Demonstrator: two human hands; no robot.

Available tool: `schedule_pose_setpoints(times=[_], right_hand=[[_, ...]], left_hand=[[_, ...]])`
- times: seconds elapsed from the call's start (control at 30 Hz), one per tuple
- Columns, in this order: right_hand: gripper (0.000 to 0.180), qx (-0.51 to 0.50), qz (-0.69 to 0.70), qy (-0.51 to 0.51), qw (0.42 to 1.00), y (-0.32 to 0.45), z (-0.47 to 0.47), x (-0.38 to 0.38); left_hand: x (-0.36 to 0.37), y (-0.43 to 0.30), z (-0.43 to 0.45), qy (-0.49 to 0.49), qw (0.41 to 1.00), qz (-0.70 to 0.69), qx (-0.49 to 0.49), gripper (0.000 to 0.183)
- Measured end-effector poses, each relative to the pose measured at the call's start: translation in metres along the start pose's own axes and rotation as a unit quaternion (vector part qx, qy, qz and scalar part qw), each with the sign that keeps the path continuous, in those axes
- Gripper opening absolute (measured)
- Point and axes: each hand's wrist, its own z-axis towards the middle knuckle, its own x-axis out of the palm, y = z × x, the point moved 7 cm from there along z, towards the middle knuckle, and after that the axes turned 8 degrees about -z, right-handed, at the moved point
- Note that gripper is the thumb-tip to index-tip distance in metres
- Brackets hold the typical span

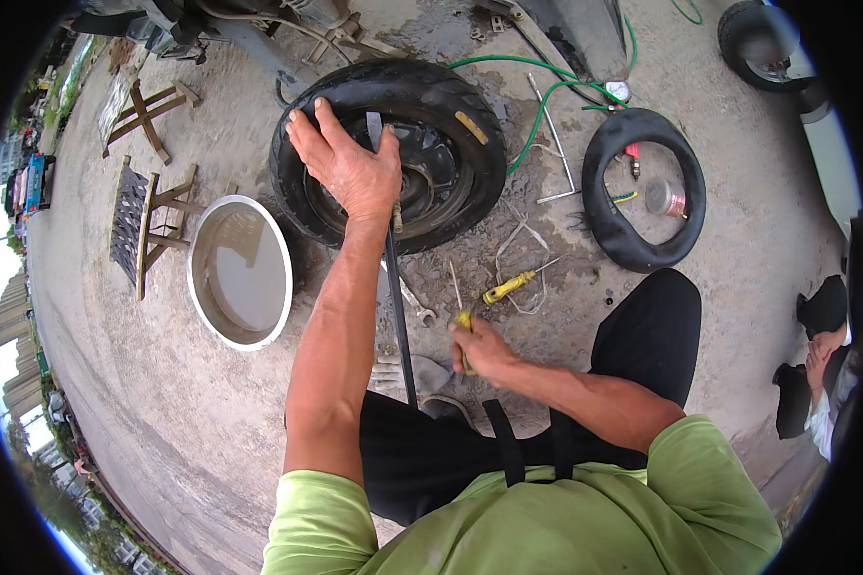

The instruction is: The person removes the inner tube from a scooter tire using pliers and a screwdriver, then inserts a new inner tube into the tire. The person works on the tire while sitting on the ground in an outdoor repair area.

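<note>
My left hand lies spread on a black tyre mounted on a wheel, which rests flat on the ground. A long metal tyre lever runs from the tyre's bead beneath this hand toward my legs; the palm hides part of it. In my right hand, above the ground near my knees, is a screwdriver with a yellow handle, its shaft pointing away from me. A second yellow-handled screwdriver lies just beyond, and a wrench sits partly behind the lever.
A metal basin of water stands left, beside folding stools. To the right lies a black inner tube around a small can, near a green hose and L-shaped wrench. A glove lies near my foot. Another person's hands show at right.
</note>
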Motion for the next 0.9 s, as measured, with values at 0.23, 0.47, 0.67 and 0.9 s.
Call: schedule_pose_setpoints(times=[0.23,0.47,0.67,0.9], right_hand=[[0.037,-0.081,-0.098,0.032,0.991,0.017,-0.042,-0.046],[0.048,-0.2,-0.067,0.048,0.976,0.063,0.013,0.03],[0.035,-0.219,-0.047,0.036,0.974,0.06,0.03,0.057],[0.031,-0.259,-0.029,0.111,0.959,0.063,0.037,0.062]], left_hand=[[-0.003,-0.009,0.001,0.0,0.999,0.016,-0.029,0.106],[-0.005,-0.02,0.006,-0.013,0.999,0.043,-0.031,0.106],[-0.012,-0.014,0.002,0.008,0.997,0.069,-0.04,0.11],[-0.038,-0.007,0.011,0.159,0.987,0.014,-0.027,0.11]])
